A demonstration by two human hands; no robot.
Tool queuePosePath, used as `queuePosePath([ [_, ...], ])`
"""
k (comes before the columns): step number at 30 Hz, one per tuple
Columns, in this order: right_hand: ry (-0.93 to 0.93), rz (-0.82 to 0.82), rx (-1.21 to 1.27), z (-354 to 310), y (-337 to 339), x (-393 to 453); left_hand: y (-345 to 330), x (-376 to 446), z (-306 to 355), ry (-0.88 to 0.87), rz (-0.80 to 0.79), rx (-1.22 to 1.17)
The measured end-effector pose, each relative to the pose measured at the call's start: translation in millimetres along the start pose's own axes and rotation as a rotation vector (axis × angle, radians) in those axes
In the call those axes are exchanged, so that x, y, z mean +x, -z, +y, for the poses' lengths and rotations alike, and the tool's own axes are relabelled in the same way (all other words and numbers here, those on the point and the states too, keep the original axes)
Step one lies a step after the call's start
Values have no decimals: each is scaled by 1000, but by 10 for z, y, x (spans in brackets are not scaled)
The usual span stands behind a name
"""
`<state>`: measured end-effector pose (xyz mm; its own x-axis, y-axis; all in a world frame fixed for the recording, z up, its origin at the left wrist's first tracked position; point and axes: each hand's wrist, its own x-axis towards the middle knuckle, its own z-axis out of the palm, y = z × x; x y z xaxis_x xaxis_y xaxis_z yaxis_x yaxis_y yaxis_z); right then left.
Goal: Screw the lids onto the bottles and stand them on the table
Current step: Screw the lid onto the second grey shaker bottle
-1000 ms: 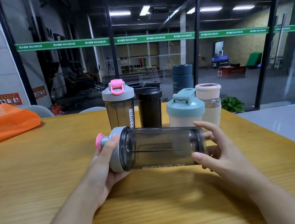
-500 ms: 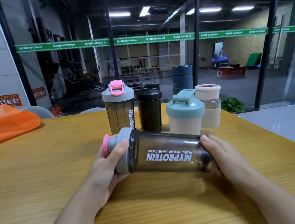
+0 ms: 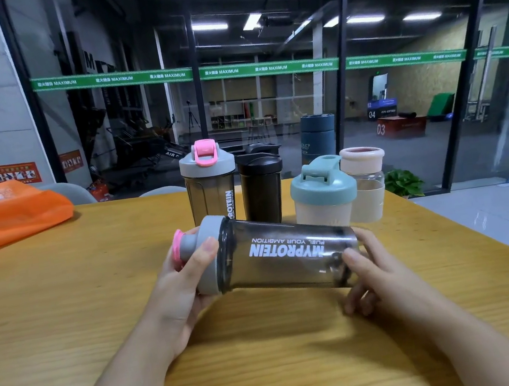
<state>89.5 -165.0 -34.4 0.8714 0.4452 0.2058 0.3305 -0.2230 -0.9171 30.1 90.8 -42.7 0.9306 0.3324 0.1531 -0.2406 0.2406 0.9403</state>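
The smoky bottle (image 3: 287, 254) has lowered slightly since before, its print still facing up. The left hand (image 3: 181, 289) grips the grey lid (image 3: 210, 257). The right hand (image 3: 374, 270) has its fingers clamped on the base.

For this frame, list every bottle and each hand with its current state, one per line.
Held smoky shaker: on its side, grey lid on, held above the table.
Left hand: grips the grey lid.
Right hand: grips the shaker's base.
Second smoky shaker: upright, lidded.
Black bottle: upright, lidded.
Teal-lidded bottle: upright, lidded.
Clear bottle with pale pink lid: upright, lidded.
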Motion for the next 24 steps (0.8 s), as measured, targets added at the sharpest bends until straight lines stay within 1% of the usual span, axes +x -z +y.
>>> queuePosePath([
  [3,79,1,-48,46,24,-10,26,13,-17,31,38,12],
  [9,162,-16,-110,40,32,-15,45,33,-34,75,24,28],
  [15,185,27,-169,-13,25,-60,55,48,-38,152,1,-31],
  [18,189,51,-159,-2,27,-66,45,43,-33,185,-22,-64],
  [21,182,58,-143,33,35,-55,24,34,-36,197,-37,-45],
  [24,145,57,-117,58,32,-37,22,33,-33,187,-20,-25],
])
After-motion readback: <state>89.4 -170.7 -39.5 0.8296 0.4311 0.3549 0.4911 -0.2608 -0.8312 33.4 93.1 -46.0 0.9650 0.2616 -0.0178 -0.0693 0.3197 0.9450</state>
